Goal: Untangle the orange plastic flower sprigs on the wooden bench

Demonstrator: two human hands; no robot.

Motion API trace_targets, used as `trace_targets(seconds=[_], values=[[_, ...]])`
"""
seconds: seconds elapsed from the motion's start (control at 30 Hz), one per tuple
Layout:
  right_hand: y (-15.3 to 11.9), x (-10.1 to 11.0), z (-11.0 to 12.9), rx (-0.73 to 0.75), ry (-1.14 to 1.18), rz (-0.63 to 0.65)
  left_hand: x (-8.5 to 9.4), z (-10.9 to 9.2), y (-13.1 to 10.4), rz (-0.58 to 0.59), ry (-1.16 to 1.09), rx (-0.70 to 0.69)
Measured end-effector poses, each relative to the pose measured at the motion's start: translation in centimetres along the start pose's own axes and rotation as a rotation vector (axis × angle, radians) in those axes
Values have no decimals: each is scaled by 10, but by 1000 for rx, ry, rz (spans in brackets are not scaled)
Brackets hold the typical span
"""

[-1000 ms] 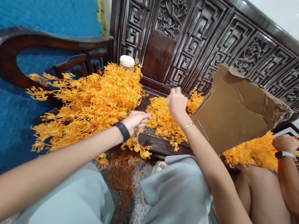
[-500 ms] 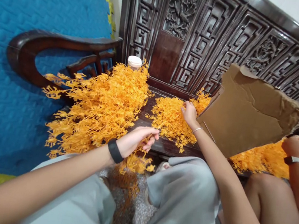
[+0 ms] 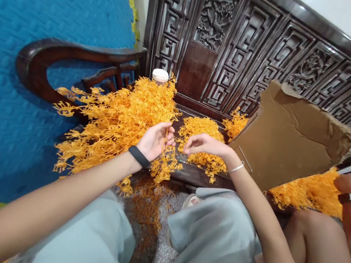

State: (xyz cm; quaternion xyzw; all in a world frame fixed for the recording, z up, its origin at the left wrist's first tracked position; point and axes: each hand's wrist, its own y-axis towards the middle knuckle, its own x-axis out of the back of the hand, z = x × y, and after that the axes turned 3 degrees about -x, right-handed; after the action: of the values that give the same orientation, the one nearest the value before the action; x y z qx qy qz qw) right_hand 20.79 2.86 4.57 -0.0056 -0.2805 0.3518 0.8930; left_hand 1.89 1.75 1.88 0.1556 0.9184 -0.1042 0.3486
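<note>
Carved bench [image 3: 197, 71] behind the cardboard [image 3: 293, 140]; big orange heap [image 3: 121, 119] well left of the cardboard, smaller heap [image 3: 201, 126] nearer it. Left hand [image 3: 153, 141], left of the cardboard, fingers curled round an orange sprig [image 3: 164, 165]: light stem grip, tips free, works best. Right hand [image 3: 209, 145], closer in, fingers bent; can't tell if gripping.

Brown cardboard sheet [image 3: 296, 136] blocks your right; large orange plastic sprig pile [image 3: 127, 120] blocks left; passage between.
</note>
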Motion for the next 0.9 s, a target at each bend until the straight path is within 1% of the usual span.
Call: trace_targets(seconds=[0.03, 0.07, 0.13, 0.2, 0.27, 0.33, 0.43, 0.57, 0.63, 0.7, 0.77, 0.83, 0.9], values=[[0, -6, 6, 45, -5, 17, -1, 0, 1, -13, -35, -12], [1, -11, 10, 99, -21, -15, -2, 1, 2, -33, -56, -23], [4, -17, 16, 225, -96, -126, -4, 2, 3, -86, -77, -42], [8, -20, 18, 337, -242, -192, -6, 3, 3, -134, -97, -52], [10, -21, 19, 409, -417, -216, -8, 3, 2, -170, -122, -50], [10, -22, 18, 453, -562, -238, -9, 2, 2, -201, -144, -39], [7, -26, 18, 481, -706, -276, -7, -2, 2, -219, -167, -41], [6, -36, 15, 458, -872, -276, -4, -5, 1, -148, -144, -64], [8, -42, 12, 419, -894, -299, -2, -6, 0, -123, -135, -88], [11, -47, 10, 379, -879, -363, -2, -6, 0, -130, -143, -118], [13, -51, 8, 369, -843, -412, -1, -5, 0, -143, -157, -135], [13, -52, 7, 380, -756, -419, -1, -4, 0, -135, -157, -134], [11, -51, 8, 362, -568, -422, -1, -2, 0, -108, -123, -141]])
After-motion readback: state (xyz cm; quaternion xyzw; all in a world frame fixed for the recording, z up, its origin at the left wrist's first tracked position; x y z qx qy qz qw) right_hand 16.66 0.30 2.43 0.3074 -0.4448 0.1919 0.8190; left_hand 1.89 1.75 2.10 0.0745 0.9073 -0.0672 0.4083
